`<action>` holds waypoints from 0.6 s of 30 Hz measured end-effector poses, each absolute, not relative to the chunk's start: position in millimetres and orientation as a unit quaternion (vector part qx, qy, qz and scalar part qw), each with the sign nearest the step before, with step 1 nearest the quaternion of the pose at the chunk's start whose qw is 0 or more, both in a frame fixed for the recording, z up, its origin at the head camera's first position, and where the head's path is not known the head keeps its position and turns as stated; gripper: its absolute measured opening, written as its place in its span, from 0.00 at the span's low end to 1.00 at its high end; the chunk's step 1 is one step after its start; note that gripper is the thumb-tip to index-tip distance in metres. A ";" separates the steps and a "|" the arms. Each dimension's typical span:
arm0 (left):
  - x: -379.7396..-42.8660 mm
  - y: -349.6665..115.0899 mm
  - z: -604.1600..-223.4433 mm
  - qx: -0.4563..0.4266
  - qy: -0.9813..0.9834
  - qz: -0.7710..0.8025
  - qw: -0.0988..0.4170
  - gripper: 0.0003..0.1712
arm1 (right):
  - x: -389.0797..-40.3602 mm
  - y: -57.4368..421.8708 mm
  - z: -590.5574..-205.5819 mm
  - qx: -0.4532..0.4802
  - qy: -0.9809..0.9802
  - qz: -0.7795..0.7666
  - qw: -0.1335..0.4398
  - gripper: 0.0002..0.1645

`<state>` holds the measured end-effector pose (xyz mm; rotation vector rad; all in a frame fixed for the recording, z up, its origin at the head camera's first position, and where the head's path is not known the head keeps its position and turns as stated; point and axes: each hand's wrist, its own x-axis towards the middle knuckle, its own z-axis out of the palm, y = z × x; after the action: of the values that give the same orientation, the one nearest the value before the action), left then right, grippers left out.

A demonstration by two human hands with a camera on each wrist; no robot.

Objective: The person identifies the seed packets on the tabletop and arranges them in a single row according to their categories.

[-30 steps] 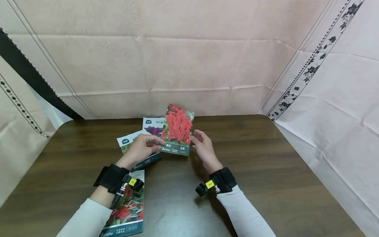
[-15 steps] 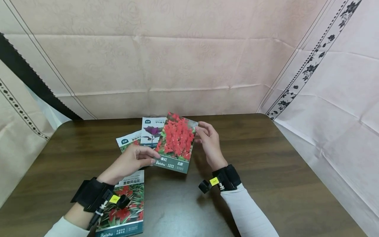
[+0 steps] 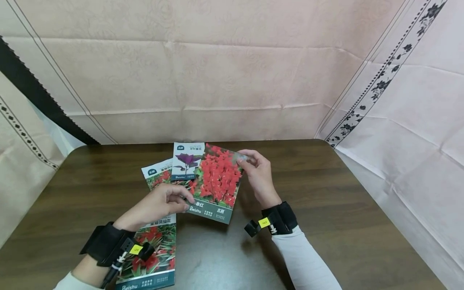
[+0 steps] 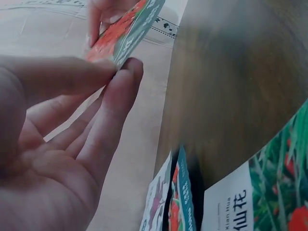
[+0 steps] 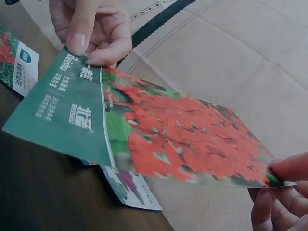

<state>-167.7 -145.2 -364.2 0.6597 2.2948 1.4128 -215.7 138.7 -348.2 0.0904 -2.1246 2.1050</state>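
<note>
I find the red-flower packet at the centre of the head frame, held between my two hands and raised off the table. My left hand pinches its lower left corner, thumb on the printed face; my right hand pinches the upper right corner, thumb and fingers closed on the edge. For sound handling, I judge that both pinches should stay light and level, since the sheet looks thin and could crease if the corners are pulled or twisted. It should also be kept clear of the purple-flower packet, which it partly overlaps in view. Against the frame from one second ago, the held packet sits lower, my right hand grips the upper corner instead of being beside the lower right edge, and more of the purple-flower packet shows.
</note>
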 end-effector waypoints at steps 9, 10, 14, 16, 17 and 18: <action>-166.4 -150.1 -354.5 0.299 0.810 0.479 0.158 0.09 | -216.0 135.3 -349.8 0.027 -0.722 0.688 0.065 0.11; -166.4 -150.7 -353.4 0.303 0.811 0.478 0.150 0.08 | -215.8 134.6 -350.1 0.029 -0.724 0.686 0.062 0.11; -166.2 -152.8 -348.8 0.300 0.823 0.470 0.108 0.05 | -215.0 132.7 -352.2 0.039 -0.732 0.678 0.053 0.11; -165.3 -154.2 -347.0 0.283 0.830 0.472 0.087 0.05 | -214.1 131.3 -353.5 0.046 -0.736 0.673 0.047 0.11; -165.0 -154.9 -346.4 0.272 0.834 0.474 0.078 0.05 | -213.6 130.4 -354.2 0.050 -0.738 0.672 0.045 0.11; -164.9 -155.3 -346.0 0.259 0.837 0.478 0.071 0.06 | -213.0 129.5 -354.8 0.054 -0.739 0.670 0.043 0.11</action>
<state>-164.9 -155.3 -346.0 0.7789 2.5165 1.4364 -213.0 129.5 -354.8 0.1660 -2.2605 2.0504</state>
